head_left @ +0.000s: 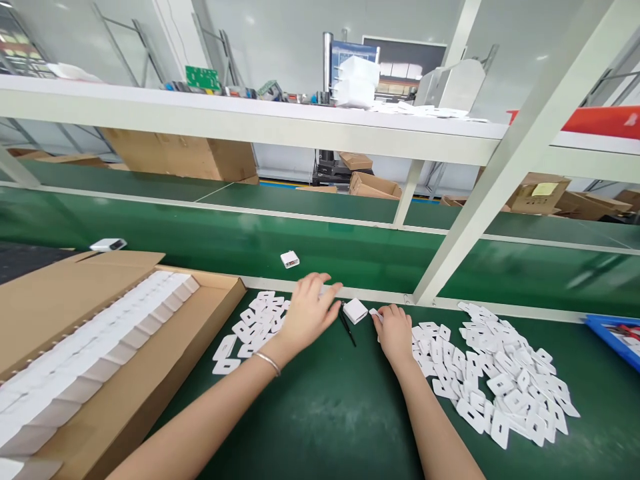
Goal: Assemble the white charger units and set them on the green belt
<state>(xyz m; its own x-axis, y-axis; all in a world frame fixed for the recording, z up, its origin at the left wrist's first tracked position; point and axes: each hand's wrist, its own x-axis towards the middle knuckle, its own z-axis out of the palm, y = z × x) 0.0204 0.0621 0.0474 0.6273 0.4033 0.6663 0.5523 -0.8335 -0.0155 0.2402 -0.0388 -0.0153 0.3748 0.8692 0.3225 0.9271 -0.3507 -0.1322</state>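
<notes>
Head view. The left hand (311, 307), with a metal bangle (269, 363) encircling its wrist, is hovering over the rear of the green work surface (340, 413), its thumb and fingers standing apart in a loose, unclosed grip. The right hand (395, 331) is pinching a small white piece (375, 313) at its fingertips, partly hidden by the fingers. Between the two hands, a white square case (355, 311) is lying near the back edge, just beside the pinched piece; a slim black tool (349, 327) is lying at its left, close to the left hand's thumb.

White slotted plates are forming a smaller heap (250, 331) beyond the left forearm and a larger heap (515, 387) to the right of the right hand. At far left, an open cardboard carton (165, 387) is holding a row of folded white partitions (105, 353). A small white unit (290, 259) is resting on the green ledge (350, 247) behind the left hand. A blue tray (597, 332) is standing at the right edge. Above, a white shelf (250, 120) is bearing a green circuit board (202, 77) among small components.
</notes>
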